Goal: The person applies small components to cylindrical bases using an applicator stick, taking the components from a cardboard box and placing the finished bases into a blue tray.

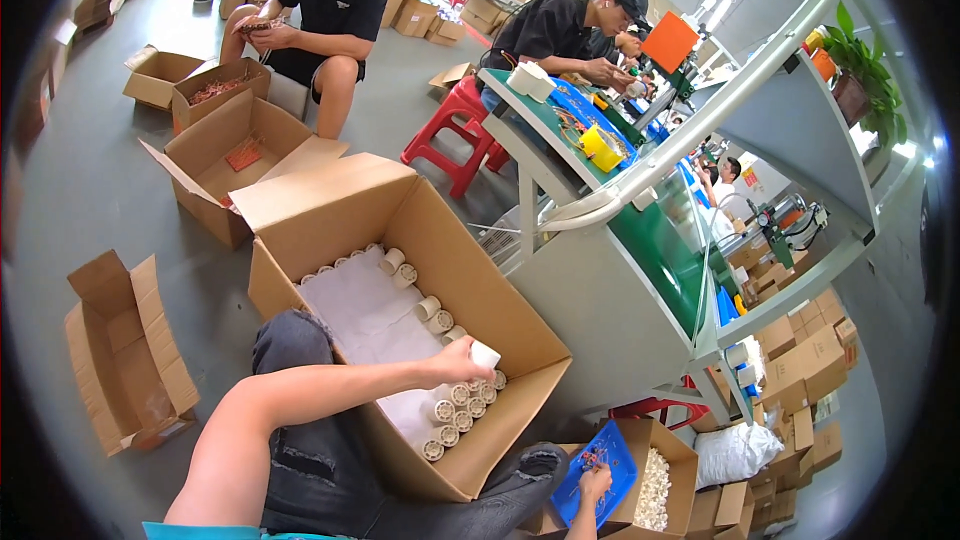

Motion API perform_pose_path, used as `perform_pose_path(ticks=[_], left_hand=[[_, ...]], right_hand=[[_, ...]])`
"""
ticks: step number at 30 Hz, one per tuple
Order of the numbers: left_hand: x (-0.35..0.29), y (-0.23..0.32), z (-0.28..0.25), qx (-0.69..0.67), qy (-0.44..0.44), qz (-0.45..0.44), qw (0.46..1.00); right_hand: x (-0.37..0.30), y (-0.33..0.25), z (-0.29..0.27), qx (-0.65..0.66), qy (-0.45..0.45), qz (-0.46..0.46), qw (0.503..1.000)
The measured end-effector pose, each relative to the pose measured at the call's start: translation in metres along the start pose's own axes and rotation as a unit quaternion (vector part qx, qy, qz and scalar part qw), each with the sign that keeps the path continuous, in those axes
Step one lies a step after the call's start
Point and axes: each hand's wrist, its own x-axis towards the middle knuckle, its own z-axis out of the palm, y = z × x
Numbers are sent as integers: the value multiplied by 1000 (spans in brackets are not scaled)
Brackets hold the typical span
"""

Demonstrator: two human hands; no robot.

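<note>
My left hand (458, 364) reaches into a large open cardboard box (330, 215) and grips a white cylindrical plastic part (485, 355). Below that hand, several similar off-white cylinders (462, 410) stand close together in the box's near right corner. More cylinders (428, 308) line the right and far sides, around a white paper sheet (365, 305). Down to the right, my right hand (596, 482) is over a blue tray (618, 490) of small reddish and dark pieces (592, 458). Its fingers are drawn together on the pieces; what they pinch is too small to name.
The tray rests on a cardboard box beside many small cream pieces (653, 490). An open carton (130, 360) stands at left; another with copper-coloured parts (243, 153) lies beyond. A grey-sided workbench (590, 310) borders the right. Two people work farther off, near a red stool (452, 135).
</note>
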Motion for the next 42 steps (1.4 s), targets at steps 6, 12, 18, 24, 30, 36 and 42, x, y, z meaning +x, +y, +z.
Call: perform_pose_path(ticks=[6,12,18,24,30,36,42], left_hand=[[2,-4,4,-8,-1,-13,1000],[6,-8,7,-11,-20,-4,1000],[9,-12,8,-44,-17,18,999],[1,-6,6,-43,-60,25,997],[-3,7,10,9,-63,35,997],[-2,23,1,-41,-124,148,980],[8,24,-50,-165,-143,130,967]], right_hand=[[-4,-19,-40,74,-58,9,996],[0,-20,-76,8,-58,-8,998],[16,-31,-110,-31,-75,7,997],[43,-36,-132,60,93,-47,993],[39,-74,-134,141,77,-71,984],[-24,-273,-151,385,-64,-193,900],[-67,-407,-118,566,-356,-179,721]])
